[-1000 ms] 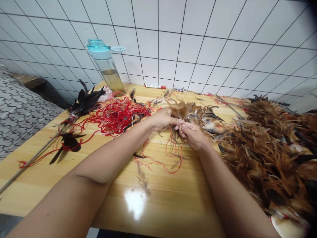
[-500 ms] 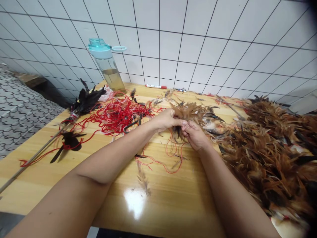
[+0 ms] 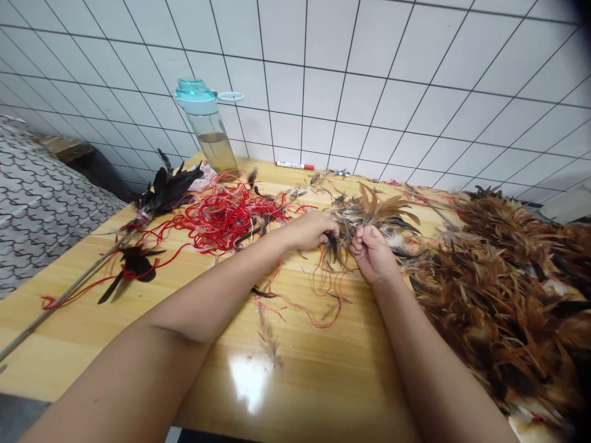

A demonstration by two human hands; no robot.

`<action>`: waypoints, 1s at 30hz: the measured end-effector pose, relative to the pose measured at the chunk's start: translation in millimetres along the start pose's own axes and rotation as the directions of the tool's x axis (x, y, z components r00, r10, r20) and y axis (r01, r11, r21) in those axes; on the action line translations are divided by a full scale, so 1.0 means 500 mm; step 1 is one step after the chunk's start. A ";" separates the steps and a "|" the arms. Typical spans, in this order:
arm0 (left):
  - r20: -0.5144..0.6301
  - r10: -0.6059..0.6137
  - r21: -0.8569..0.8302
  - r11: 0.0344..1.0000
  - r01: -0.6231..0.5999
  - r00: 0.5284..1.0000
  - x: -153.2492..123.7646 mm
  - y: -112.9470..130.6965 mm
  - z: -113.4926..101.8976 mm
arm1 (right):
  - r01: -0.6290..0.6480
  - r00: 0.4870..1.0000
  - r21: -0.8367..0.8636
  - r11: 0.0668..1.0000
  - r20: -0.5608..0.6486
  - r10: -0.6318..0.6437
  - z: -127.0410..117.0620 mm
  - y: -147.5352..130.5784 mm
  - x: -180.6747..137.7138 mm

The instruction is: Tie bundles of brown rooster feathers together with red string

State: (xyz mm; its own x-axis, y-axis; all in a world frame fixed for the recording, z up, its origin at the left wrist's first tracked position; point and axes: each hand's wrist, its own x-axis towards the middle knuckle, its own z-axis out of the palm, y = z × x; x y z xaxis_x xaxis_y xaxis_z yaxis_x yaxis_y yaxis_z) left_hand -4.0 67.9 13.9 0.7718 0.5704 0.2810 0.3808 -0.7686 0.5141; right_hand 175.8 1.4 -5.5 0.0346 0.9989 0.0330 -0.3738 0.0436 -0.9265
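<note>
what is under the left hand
Dark feathers poke out from beneath the left hand, over the wooden table. Whatever its palm covers cannot be seen.

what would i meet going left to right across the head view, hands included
Black feather bundle → tangled red string → left hand → right hand → large brown feather pile.

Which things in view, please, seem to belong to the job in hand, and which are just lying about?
Likely part of the job:
brown feathers, apparently in the right hand
dark feathers at the left hand
large feather pile
tangled red string
black feather bunch

Apparently just lying about:
lidded bottle
red-capped marker
</note>
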 end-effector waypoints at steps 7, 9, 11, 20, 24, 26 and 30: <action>-0.197 -0.184 -0.225 0.965 0.138 0.963 0.008 -0.005 -0.005 | 0.029 0.996 -0.016 0.999 -0.079 -0.030 0.005 0.015 0.001; -0.195 -0.297 -0.408 0.891 0.198 0.935 0.009 -0.002 -0.011 | 0.023 0.994 -0.033 0.999 -0.103 -0.026 0.007 0.018 0.001; -0.178 -0.372 -0.582 0.787 0.207 0.911 0.010 0.004 -0.012 | 0.023 0.992 -0.067 0.997 -0.121 -0.031 0.007 0.020 0.001; 0.003 -0.418 -0.935 0.320 0.150 0.909 0.020 0.053 0.023 | -0.004 0.986 -0.186 0.983 -0.164 -0.027 0.011 0.024 -0.002; 0.003 -0.431 -0.942 0.301 0.147 0.902 0.022 0.065 0.041 | 0.011 0.981 -0.244 0.970 -0.185 -0.058 0.009 0.033 0.001; -0.029 -0.468 -0.932 0.332 0.145 0.883 0.022 0.067 0.049 | 0.017 0.981 -0.276 0.961 -0.181 -0.070 0.007 0.038 0.003; -0.104 -0.519 -0.907 0.399 0.133 0.849 0.023 0.070 0.060 | 0.019 0.982 -0.308 0.951 -0.175 -0.076 0.008 0.045 0.005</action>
State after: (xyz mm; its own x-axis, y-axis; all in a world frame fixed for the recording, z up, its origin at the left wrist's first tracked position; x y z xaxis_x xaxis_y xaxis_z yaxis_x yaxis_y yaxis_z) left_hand 33.5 38.9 10.9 0.4048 0.9127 0.0559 -0.2079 0.0323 0.9776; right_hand 164.0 4.8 -24.6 0.2250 0.9736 0.0376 -0.0694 0.0545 -0.9961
